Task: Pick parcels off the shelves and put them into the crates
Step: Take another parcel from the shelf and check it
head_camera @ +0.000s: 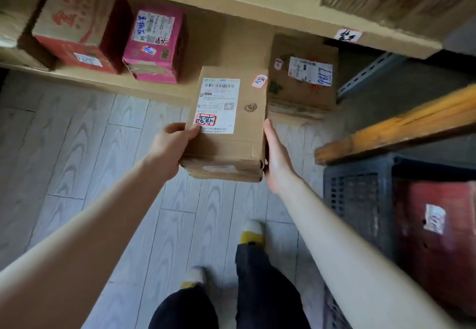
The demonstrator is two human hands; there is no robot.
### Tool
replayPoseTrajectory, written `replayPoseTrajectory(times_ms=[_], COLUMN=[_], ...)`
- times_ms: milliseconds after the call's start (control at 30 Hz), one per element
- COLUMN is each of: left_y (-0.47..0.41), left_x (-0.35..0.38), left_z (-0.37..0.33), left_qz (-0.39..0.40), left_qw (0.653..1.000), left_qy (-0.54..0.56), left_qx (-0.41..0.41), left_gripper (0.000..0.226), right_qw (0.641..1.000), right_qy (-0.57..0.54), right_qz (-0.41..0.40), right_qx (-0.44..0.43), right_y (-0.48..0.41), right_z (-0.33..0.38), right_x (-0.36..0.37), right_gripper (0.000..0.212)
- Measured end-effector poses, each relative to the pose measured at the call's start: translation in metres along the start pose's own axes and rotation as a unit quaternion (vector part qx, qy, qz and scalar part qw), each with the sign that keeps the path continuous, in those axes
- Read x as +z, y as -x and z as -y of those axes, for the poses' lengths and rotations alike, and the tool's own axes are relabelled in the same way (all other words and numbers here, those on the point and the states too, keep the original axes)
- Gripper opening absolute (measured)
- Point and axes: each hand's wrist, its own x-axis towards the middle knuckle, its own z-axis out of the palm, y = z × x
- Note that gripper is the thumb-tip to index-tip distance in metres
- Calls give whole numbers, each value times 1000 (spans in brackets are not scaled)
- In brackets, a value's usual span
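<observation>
A brown cardboard parcel (226, 127) is being held at frame centre, clear of the lower shelf (108, 81), between two bare hands. The left hand (172, 145), at 9 o'clock of the parcel, is gripping its left edge with the thumb lying over the white shipping label (219, 104); the right hand (277, 156), at 3 o'clock, is pressing flat against its right side, fingers extended. On the shelf, a pink carton (157, 42) is sitting at 11 o'clock of the parcel, a red-and-tan carton (77, 27) further left, and a brown labelled carton (304, 73) at 2 o'clock. A dark plastic crate (360, 199) at 4 o'clock is containing a red box (438, 238). Grey plank flooring (77, 161) is lying below.
</observation>
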Motion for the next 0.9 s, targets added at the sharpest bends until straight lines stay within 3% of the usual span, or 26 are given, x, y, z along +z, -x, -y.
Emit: replayPoseTrajectory(times_ms=[133,233,500,700,900], left_y=[77,133,267,365,458], left_x=[16,33,118,215,303], left_z=[-10,-13,-2,57,157], left_qz=[42,69,211,297,367], left_qw=[998,991,940,887,829], left_qy=[-44,-112,-266,-352,-420], left_qx=[-20,-26,6,34,32], left_gripper=[13,28,27,22,30], right_qw=[997,988,925,874,834], right_qy=[-34,-96,-310,-397,-438], right_qz=[-60,-108,-219,-281,-335], right_qx=[32,56,34,18,27], right_y=[87,151,290,364,428], right_z=[-4,-13,-56,-125,-214], right_x=[-30,-58,-154,-255,-356], right_gripper=[45,38,26,25,38])
